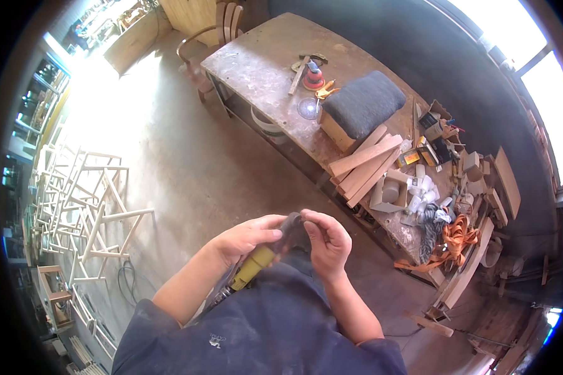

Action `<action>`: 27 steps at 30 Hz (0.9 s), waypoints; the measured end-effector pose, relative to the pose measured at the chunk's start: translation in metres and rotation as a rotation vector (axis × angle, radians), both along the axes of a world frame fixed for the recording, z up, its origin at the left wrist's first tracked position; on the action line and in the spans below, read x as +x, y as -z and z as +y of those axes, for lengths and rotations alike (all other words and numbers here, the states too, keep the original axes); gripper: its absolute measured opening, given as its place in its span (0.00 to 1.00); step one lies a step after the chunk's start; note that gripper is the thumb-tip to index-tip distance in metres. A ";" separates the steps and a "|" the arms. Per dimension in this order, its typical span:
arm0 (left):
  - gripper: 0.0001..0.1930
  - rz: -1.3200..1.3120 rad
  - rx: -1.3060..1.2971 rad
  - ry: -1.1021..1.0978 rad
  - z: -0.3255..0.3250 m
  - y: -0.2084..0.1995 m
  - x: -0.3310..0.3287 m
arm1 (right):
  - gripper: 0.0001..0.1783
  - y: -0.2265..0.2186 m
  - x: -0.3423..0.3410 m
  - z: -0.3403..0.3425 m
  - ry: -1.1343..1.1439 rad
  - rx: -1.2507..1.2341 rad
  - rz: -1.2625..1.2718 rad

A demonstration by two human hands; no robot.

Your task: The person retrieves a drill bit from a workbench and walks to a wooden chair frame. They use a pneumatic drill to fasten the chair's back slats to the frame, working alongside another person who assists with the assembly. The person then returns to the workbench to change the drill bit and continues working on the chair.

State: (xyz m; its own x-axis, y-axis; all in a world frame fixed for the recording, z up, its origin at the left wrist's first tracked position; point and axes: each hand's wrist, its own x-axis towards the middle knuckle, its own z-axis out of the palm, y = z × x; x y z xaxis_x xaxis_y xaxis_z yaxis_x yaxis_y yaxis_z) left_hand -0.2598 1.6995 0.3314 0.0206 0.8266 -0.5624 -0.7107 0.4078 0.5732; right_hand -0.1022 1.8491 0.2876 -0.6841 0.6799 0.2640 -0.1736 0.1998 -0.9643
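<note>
In front of my chest I hold a yellow handheld air tool, which looks like a sander (253,267). Its metal hose coupling points down toward my body. A dark round pad (290,224) at its upper end is turned edge-on. My left hand (243,240) is closed around the tool's head, thumb lying along the near side of the pad; its other fingers are mostly hidden. My right hand (329,245) has thumb and fingertips bent together at the pad's right edge, apparently pinching it. What exactly lies between those fingertips is too small to make out.
A long workbench (256,53) runs diagonally ahead, carrying a red sander (313,79), a dark cushion (366,103), wooden boards (364,164) and orange straps (460,237). Pale wooden frames (97,212) are heaped at left. A wooden chair (200,56) stands by the bench's far end.
</note>
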 end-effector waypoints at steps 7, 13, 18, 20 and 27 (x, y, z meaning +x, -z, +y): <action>0.27 -0.013 -0.030 0.056 0.053 0.008 -0.068 | 0.12 -0.012 -0.062 0.047 0.111 0.417 -0.070; 0.27 -0.084 0.007 0.137 0.089 0.020 -0.123 | 0.15 -0.025 -0.098 0.066 0.207 0.542 -0.193; 0.27 -0.099 0.028 0.239 0.116 0.021 -0.144 | 0.13 -0.019 -0.110 0.066 0.355 0.537 -0.224; 0.26 -0.118 0.029 0.286 0.123 0.024 -0.147 | 0.13 -0.018 -0.109 0.069 0.373 0.524 -0.249; 0.25 -0.105 -0.002 0.279 0.152 0.030 -0.137 | 0.15 -0.009 -0.099 0.100 0.367 0.505 -0.207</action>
State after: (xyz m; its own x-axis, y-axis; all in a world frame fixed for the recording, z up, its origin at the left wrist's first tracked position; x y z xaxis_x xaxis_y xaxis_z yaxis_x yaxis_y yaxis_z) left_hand -0.3966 1.8511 0.3016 0.3052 0.7795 -0.5470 -0.6265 0.5969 0.5011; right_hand -0.2011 1.9487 0.2963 -0.5020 0.7058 0.4998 0.1715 0.6477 -0.7424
